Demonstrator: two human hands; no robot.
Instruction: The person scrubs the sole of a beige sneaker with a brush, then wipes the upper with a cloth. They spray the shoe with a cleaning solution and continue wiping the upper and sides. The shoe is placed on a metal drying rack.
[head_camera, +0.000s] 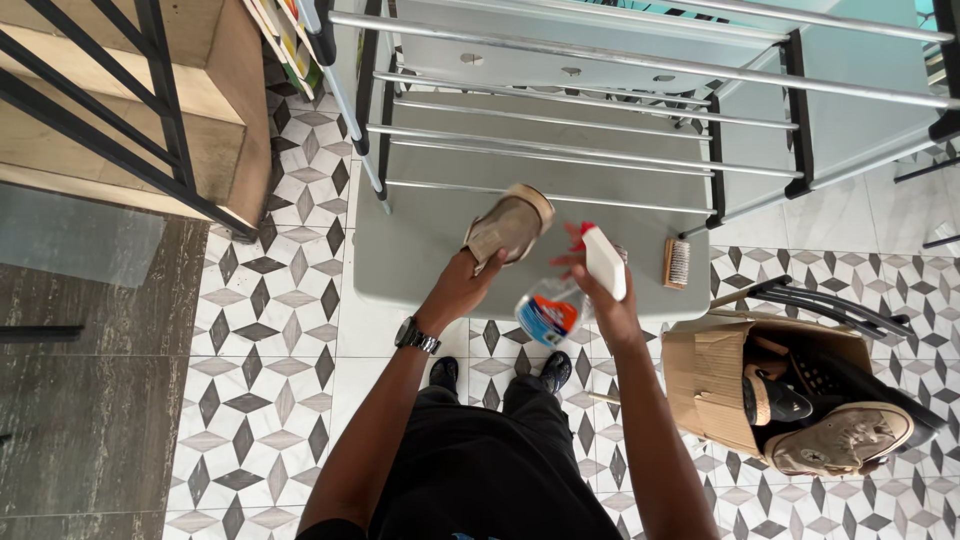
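Nearest me, my left hand (462, 285) grips a worn shoe (508, 226); my right hand (598, 290) clasps a spray bottle (572, 290) above the table (420, 260).

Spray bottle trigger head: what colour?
White, with a small red nozzle tip, on the spray bottle in the right hand; head view, the only one.

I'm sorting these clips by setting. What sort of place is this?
Probably a home's tiled patio or laundry corner: a metal drying rack stands over a grey table, on patterned floor tiles, beside a cardboard box of worn shoes.
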